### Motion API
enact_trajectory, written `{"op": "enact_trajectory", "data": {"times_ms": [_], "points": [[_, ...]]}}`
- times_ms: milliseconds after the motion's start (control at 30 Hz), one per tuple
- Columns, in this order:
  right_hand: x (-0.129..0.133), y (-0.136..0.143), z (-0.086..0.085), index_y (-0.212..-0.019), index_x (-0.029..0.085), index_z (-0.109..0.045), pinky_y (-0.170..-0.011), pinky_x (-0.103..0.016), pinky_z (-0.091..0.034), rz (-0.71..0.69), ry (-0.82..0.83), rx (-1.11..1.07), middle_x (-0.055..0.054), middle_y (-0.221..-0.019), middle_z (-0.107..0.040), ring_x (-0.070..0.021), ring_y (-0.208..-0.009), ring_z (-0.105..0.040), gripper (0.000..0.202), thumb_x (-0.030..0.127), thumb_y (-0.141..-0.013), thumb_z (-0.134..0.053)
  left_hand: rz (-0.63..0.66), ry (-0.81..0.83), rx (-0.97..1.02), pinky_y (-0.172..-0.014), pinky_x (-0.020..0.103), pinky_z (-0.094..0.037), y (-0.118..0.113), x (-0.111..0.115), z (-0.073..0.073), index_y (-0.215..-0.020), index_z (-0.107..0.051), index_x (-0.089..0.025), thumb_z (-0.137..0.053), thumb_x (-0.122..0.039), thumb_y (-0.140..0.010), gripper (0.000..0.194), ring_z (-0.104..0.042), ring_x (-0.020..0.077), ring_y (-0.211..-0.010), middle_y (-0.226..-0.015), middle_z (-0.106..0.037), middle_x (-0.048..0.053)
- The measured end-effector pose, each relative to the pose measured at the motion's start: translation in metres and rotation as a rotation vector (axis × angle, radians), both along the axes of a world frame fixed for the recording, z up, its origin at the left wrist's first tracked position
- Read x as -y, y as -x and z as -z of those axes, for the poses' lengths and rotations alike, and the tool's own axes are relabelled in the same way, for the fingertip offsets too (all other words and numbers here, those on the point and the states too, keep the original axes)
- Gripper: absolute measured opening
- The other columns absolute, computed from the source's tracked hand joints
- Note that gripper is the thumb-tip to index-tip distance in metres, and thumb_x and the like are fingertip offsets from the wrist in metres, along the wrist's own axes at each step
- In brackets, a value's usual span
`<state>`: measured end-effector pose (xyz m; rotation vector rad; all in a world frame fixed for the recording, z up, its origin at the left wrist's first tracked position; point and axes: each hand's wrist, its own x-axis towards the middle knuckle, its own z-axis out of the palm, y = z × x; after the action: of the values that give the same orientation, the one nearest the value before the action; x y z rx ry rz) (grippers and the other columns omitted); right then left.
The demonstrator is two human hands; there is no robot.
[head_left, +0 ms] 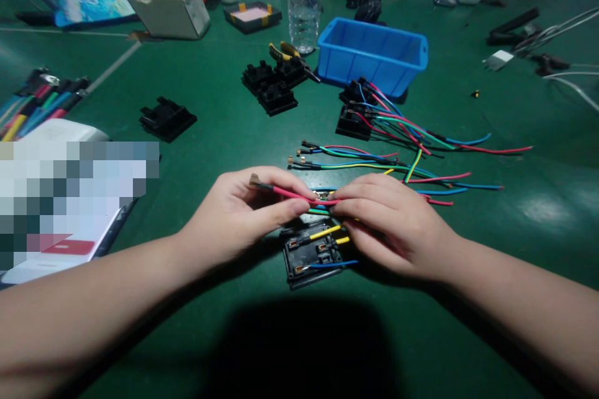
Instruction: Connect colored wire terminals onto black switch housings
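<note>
1. Wire (290, 195), red and thin, is held between two bare hands, its long axis running left to right with a slight slope down toward the right.
2. By the left hand (243, 206), the wire is pinched narrowly between thumb and fingers; the metal terminal (254, 180) on its left end is left sticking out past this grip, pointing left.
3. By the right hand (393, 218), the wire is pinched at the fingertips, just beside the left thumb; its other end seems to be covered by these fingers, though this is hard to make out.
4. Black housing (306, 255) is placed on the near side of the grip, just below the gap between the hands. Its right edge is partly overlapped by the right hand, the nearer one. Yellow wires (325, 232) and a blue wire (327, 265) are seated in it and led out rightward, roughly along the held wire's line.
5. Beyond the right hand, loose wires (346, 166) are spread close by; farther off, a blue bin (374, 56) is seen. Left of the grip, a screened device (75, 255) is set near the left forearm.
6. Most room for moving is judged to be offered on the near side, over shadowed green tabletop (187, 349).
</note>
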<state>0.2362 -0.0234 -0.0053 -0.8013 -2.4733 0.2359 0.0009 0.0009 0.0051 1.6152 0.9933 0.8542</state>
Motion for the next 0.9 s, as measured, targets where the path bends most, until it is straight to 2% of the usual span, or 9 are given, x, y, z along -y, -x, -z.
{"op": "enact_trajectory", "data": {"times_ms": [133,267,333,467,600,667,800,900], "points": [[0.000,0.000,0.000,-0.104,0.015,-0.062,-0.086,-0.040,-0.051,-0.005,0.016,-0.004,-0.012,-0.106,-0.072,-0.0228,-0.098,-0.064,0.017,0.014,-0.093,-0.049,0.062,-0.057,-0.046,-0.079,0.032,-0.060,0.001,0.000,0.000,-0.087,-0.076,-0.023,-0.070,-0.029,-0.087,0.009,-0.073,0.0192,-0.083,-0.088,-0.078,0.002],[0.000,0.000,0.001,-0.105,0.015,-0.062,-0.085,-0.040,-0.052,-0.015,0.004,-0.010,-0.013,-0.107,-0.072,-0.0233,-0.098,-0.065,0.017,0.014,-0.093,-0.050,0.105,-0.107,-0.078,-0.081,0.030,-0.057,0.002,0.002,0.004,-0.093,-0.076,-0.023,-0.066,-0.028,-0.091,0.011,-0.070,0.0174,-0.084,-0.091,-0.077,0.001],[0.000,0.000,0.001,-0.104,0.014,-0.062,-0.081,-0.039,-0.053,-0.008,-0.018,-0.027,-0.013,-0.105,-0.072,-0.0234,-0.095,-0.065,0.017,0.014,-0.092,-0.050,0.058,-0.118,-0.005,-0.079,0.028,-0.055,0.002,0.003,0.008,-0.095,-0.073,-0.023,-0.062,-0.033,-0.095,0.015,-0.067,0.0160,-0.082,-0.091,-0.073,0.002],[0.000,0.000,0.002,-0.106,0.013,-0.062,-0.078,-0.038,-0.055,0.012,-0.026,-0.058,-0.014,-0.103,-0.072,-0.0230,-0.092,-0.065,0.019,0.012,-0.091,-0.051,-0.078,-0.066,0.294,-0.072,0.025,-0.051,0.001,0.004,0.016,-0.096,-0.061,-0.022,-0.055,-0.040,-0.099,0.019,-0.059,0.0133,-0.077,-0.089,-0.064,0.001],[0.000,0.000,0.002,-0.110,0.013,-0.062,-0.078,-0.039,-0.056,-0.002,-0.002,-0.038,-0.014,-0.107,-0.071,-0.0239,-0.094,-0.065,0.022,0.013,-0.092,-0.050,-0.107,-0.043,0.434,-0.068,0.023,-0.049,0.000,0.002,0.017,-0.093,-0.058,-0.021,-0.056,-0.038,-0.098,0.017,-0.055,0.0114,-0.073,-0.087,-0.061,0.000],[0.000,0.000,0.001,-0.109,0.014,-0.062,-0.077,-0.039,-0.055,-0.010,0.004,-0.036,-0.014,-0.106,-0.071,-0.0233,-0.093,-0.065,0.022,0.012,-0.092,-0.049,-0.069,-0.052,0.392,-0.069,0.024,-0.051,0.000,0.002,0.015,-0.096,-0.059,-0.022,-0.059,-0.036,-0.097,0.014,-0.057,0.0121,-0.074,-0.089,-0.062,0.001],[0.000,0.000,0.000,-0.109,0.014,-0.062,-0.076,-0.037,-0.054,-0.046,0.007,-0.022,-0.014,-0.107,-0.071,-0.0223,-0.091,-0.065,0.021,0.014,-0.093,-0.049,0.079,-0.151,0.119,-0.071,0.024,-0.050,0.002,0.004,0.012,-0.099,-0.063,-0.020,-0.060,-0.031,-0.096,0.012,-0.060,0.0130,-0.079,-0.092,-0.064,0.001],[0.000,0.001,0.000,-0.110,0.014,-0.063,-0.076,-0.036,-0.053,-0.054,-0.002,-0.008,-0.013,-0.108,-0.071,-0.0218,-0.090,-0.065,0.021,0.017,-0.094,-0.049,0.107,-0.195,0.042,-0.072,0.026,-0.049,0.003,0.005,0.013,-0.097,-0.064,-0.020,-0.054,-0.033,-0.099,0.017,-0.061,0.0143,-0.081,-0.090,-0.064,0.002]]}}
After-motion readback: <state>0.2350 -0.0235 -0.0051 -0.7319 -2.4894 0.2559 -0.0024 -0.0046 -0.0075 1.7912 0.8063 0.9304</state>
